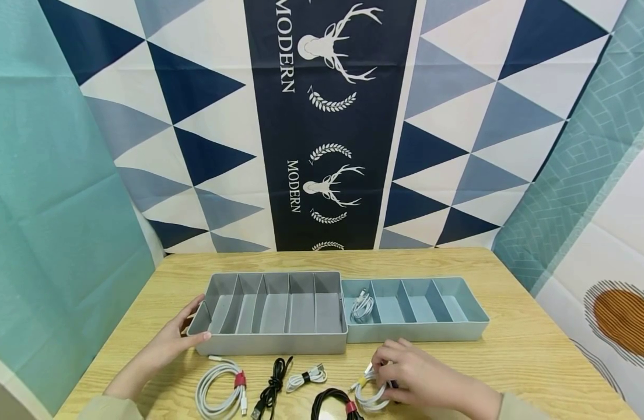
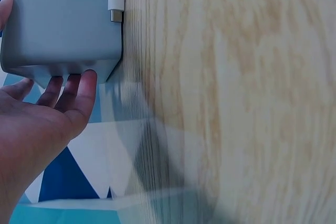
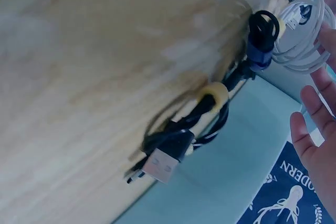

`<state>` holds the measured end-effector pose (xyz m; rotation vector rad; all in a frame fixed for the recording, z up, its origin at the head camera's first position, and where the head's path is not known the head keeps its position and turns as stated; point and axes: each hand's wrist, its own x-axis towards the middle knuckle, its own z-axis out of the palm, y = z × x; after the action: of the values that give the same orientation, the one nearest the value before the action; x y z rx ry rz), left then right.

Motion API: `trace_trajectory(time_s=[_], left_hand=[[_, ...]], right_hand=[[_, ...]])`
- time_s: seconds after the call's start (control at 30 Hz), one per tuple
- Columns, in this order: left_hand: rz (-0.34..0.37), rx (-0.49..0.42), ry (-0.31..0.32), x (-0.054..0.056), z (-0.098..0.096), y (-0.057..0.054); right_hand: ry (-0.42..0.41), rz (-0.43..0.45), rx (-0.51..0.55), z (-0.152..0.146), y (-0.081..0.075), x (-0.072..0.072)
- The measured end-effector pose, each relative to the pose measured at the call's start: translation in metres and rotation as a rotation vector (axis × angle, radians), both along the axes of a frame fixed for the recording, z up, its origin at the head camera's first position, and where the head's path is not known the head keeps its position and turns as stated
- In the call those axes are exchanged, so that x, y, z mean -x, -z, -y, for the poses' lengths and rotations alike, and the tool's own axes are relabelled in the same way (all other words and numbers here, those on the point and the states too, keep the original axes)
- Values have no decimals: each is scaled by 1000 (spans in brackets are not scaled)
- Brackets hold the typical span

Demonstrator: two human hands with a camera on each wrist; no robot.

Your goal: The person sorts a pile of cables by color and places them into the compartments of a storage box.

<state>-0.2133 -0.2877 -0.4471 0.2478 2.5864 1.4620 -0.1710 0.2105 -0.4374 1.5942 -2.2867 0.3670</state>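
My left hand (image 1: 171,338) holds the left end of a grey divided box (image 1: 269,344), thumb along the front rim and fingers against the end wall (image 2: 65,69). To the right, my right hand (image 1: 413,373) pinches a coiled white cable (image 3: 302,51) with a yellow tie, just in front of a light-blue divided box (image 1: 416,333). That hand partly hides the coil. A white cable (image 1: 361,306) lies in the blue box's leftmost compartment.
Along the table's front lie a white cable (image 1: 201,391) with a red tie, a black cable (image 1: 275,382), a small white cable (image 1: 296,382) and a black coil (image 1: 315,402). More black cables (image 3: 210,114) lie near my right hand. A patterned cloth (image 1: 212,128) hangs behind.
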Motion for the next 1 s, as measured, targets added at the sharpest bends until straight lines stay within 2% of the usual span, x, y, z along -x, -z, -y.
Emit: trace_trajectory(time_s=[0.4, 0.53, 0.77, 1.0], left_hand=[[-27, -2, 9, 1, 2, 2], [-32, 7, 7, 1, 2, 2], [-31, 7, 7, 0, 1, 2], [-10, 5, 3, 0, 1, 2]], right_hand=[[-30, -29, 45, 1, -14, 5], [-20, -47, 48, 2, -19, 5], [42, -72, 38, 2, -26, 5], [18, -73, 88, 2, -38, 8]])
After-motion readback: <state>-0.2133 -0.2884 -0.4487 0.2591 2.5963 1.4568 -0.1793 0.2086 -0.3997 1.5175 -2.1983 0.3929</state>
